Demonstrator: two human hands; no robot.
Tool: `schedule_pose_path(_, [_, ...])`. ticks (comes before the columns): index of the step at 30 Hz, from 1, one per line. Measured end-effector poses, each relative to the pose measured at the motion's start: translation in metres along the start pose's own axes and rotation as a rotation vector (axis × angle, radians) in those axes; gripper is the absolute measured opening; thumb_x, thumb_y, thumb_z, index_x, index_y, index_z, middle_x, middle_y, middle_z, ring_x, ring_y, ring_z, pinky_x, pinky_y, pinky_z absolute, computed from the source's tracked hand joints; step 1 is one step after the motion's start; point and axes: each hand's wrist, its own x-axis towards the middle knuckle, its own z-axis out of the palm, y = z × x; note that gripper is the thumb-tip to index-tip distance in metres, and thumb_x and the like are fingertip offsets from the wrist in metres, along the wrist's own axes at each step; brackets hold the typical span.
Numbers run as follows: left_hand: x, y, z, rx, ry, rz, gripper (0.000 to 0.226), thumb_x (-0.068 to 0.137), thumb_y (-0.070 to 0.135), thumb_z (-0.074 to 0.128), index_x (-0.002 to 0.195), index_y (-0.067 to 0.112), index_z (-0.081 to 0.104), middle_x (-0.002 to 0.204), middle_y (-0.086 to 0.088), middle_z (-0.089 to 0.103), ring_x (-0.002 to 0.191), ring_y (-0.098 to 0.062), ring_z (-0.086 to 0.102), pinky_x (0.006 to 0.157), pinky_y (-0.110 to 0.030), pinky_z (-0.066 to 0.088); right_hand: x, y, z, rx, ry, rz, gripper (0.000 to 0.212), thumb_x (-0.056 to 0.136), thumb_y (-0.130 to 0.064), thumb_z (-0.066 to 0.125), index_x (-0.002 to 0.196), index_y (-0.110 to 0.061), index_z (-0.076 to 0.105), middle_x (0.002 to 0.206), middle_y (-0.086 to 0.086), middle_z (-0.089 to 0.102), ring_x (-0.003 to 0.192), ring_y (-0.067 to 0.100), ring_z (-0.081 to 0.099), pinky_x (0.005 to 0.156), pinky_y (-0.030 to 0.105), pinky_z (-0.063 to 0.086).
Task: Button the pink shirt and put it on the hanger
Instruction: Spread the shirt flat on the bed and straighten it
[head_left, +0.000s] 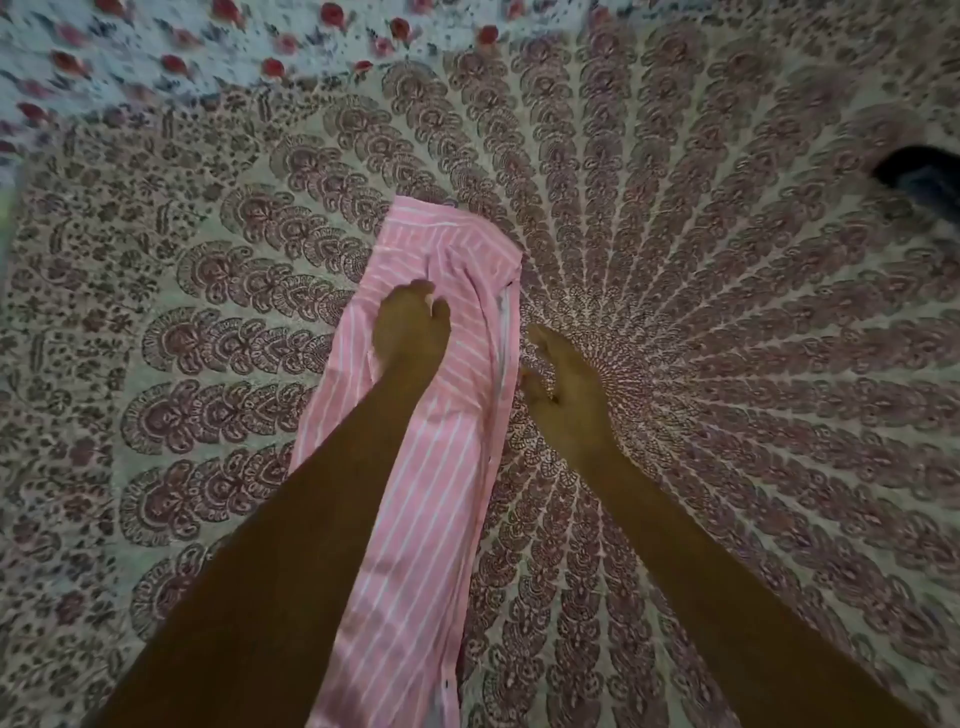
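Observation:
The pink shirt (415, 493) with thin white stripes lies in a long, narrow, folded strip on the bed, running from the middle of the view down to the bottom edge. My left hand (410, 322) rests on its upper part with fingers curled into the fabric, gripping a fold. Just beside the shirt's right edge hovers my right hand (566, 395), fingers loosely spread, fingertips close to the button placket; it holds nothing. No hanger is in view.
A printed mandala bedsheet (727, 312) in brown and pink covers the bed. At the top left lies a white cloth with red flowers (182, 47). A dark object (919, 176) sits at the right edge.

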Motion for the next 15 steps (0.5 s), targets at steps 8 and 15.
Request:
schedule_pose_path(8, [0.027,-0.004,0.023,0.101,-0.134,-0.089,0.039,0.090,0.025,0.053,0.127,0.012,0.051,0.129,-0.013,0.056,0.120,-0.033,0.049,0.093,-0.039,0.041,0.012,0.017,0.022,-0.056,0.029,-0.019,0.047,0.086,-0.007,0.054,0.132,-0.010,0.044,0.128,0.009,0.057,0.094,0.036,0.062,0.089,0.044,0.049])
schedule_pose_path(15, [-0.009,0.026,-0.031,-0.582,-0.016,0.063,0.016,0.091,0.008,0.045,0.106,0.004,0.051,0.071,-0.004,0.047,0.057,-0.016,0.042,0.055,-0.029,0.030,-0.001,0.005,0.007,0.013,0.023,0.080,0.048,0.089,-0.007,0.053,0.134,-0.015,0.042,0.133,0.005,0.052,0.118,0.021,0.053,0.094,0.031,0.049])
